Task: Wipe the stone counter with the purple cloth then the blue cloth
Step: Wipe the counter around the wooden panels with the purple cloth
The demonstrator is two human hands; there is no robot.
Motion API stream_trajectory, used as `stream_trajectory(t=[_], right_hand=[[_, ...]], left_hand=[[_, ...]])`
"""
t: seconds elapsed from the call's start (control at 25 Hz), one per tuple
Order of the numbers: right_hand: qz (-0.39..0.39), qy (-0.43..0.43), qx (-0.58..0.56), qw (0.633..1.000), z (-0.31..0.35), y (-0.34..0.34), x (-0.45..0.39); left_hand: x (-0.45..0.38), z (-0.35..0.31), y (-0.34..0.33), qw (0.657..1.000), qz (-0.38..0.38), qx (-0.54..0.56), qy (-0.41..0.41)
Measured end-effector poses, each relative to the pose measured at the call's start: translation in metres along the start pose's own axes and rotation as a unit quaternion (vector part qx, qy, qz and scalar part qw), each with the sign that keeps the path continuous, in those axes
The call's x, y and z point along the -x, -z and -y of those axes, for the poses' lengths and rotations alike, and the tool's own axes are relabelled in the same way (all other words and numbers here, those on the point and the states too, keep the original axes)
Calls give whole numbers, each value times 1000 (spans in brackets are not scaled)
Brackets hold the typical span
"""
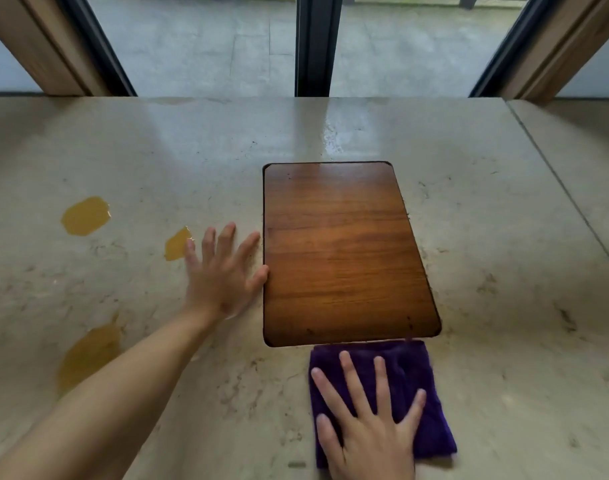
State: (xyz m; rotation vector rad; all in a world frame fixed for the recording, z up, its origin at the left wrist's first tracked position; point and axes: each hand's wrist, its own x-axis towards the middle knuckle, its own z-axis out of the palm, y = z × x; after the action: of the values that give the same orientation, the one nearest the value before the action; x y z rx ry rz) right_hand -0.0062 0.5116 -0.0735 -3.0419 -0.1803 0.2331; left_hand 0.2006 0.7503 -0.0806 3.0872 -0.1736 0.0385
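A folded purple cloth lies flat on the beige stone counter, just below a wooden board. My right hand presses flat on the cloth, fingers spread. My left hand rests open on the counter, fingers apart, its thumb touching the left edge of the board. Three yellow-orange spills mark the counter on the left: one far left, a small one by my left fingertips, and a larger one beside my left forearm. No blue cloth is in view.
A brown wooden board lies in the counter's middle. A seam runs along the counter at the right. Behind the counter stand dark window frames and wooden posts.
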Motion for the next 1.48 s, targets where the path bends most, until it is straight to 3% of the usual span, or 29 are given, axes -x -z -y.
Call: stream_trajectory(t=[0.24,0.36,0.56,0.76,0.88,1.04,1.2,1.32,1.48], right_hand=[[-40,-34,2,999,-14,35,-210],[12,-50,-34,998,-28,57,-319],[17,-72,-63,995,-51,92,-494],[35,-43,-60,997,-29,107,-586],[44,43,-43,997,-13,100,-563],[54,114,-46,991,0,88,-466],[52,116,-9,992,-1,64,-327],[-3,102,-4,995,3,42,-205],[21,70,-25,997,23,16,-43]], left_hand=[[1,0,4,1000,-2,-9,-4],[-1,-1,6,1000,3,2,2],[0,-1,4,1000,-16,11,-7],[-3,-3,3,1000,-20,2,3],[-3,0,1,1000,-9,6,6],[0,-1,4,1000,10,5,12],[-1,-1,6,1000,0,-8,18],[-1,0,2,1000,-15,-12,17],[-2,1,3,1000,-2,0,19]])
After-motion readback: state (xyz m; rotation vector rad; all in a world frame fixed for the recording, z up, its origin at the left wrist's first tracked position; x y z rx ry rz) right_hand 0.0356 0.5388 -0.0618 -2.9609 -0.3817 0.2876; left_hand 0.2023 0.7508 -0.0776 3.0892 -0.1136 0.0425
